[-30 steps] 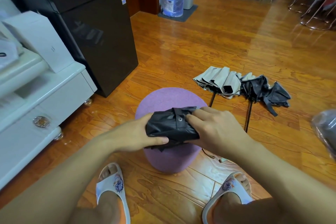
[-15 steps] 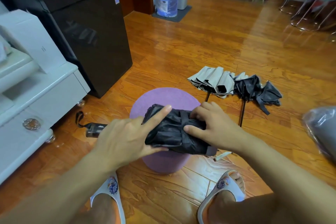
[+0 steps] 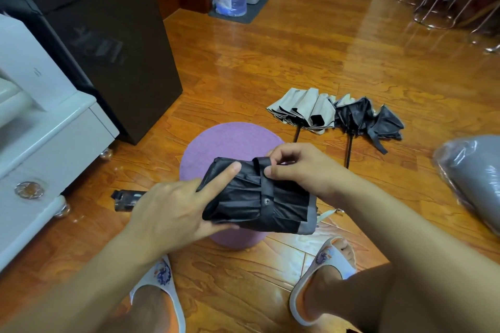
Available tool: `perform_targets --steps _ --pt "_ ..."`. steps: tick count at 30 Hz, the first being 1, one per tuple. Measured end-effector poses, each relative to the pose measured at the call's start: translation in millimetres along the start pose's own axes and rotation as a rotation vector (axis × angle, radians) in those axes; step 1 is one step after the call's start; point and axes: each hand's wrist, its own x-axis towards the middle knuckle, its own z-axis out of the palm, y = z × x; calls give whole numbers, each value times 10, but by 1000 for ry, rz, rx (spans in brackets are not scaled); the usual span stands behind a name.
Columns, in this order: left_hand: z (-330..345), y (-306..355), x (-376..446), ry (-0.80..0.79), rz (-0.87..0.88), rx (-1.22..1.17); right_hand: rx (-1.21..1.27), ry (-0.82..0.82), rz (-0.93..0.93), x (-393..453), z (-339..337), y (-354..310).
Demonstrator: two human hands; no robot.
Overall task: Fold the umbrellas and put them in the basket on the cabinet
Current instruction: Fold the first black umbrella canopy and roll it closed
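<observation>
Floor [image 3: 311, 62] of glossy wood, bordered left by fridge [image 3: 108, 48] and cabinet [image 3: 54, 143]. Umbrella [image 3: 257, 197] was held above stool [image 3: 230, 138]: steadied by left hand [image 3: 173, 213], strap [image 3: 263, 170] pinched by right hand [image 3: 300, 167].

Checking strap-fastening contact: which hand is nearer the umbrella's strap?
Right. The right hand pinches the strap at its upper end; the left hand holds the black umbrella at its handle end, left of the strap.

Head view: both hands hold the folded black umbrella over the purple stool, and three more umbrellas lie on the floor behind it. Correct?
Not quite. The head view shows two umbrellas on the floor behind the stool, a beige one and a black one, not three. The left hand and right hand do hold the folded umbrella.
</observation>
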Motion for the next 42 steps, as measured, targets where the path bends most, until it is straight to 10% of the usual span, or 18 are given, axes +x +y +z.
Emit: perform_targets --steps 8,19,35,42 --pt "114 -34 -40 -100 -125 -37 -205 129 -60 11 -29 13" --pt "19 23 0 -106 -104 54 -586 -117 67 -148 -405 0" --pt "-12 52 37 -83 -143 102 -351 -285 39 -332 -555 -93" --pt "-12 47 22 -53 -94 94 -560 26 47 -181 -438 24"
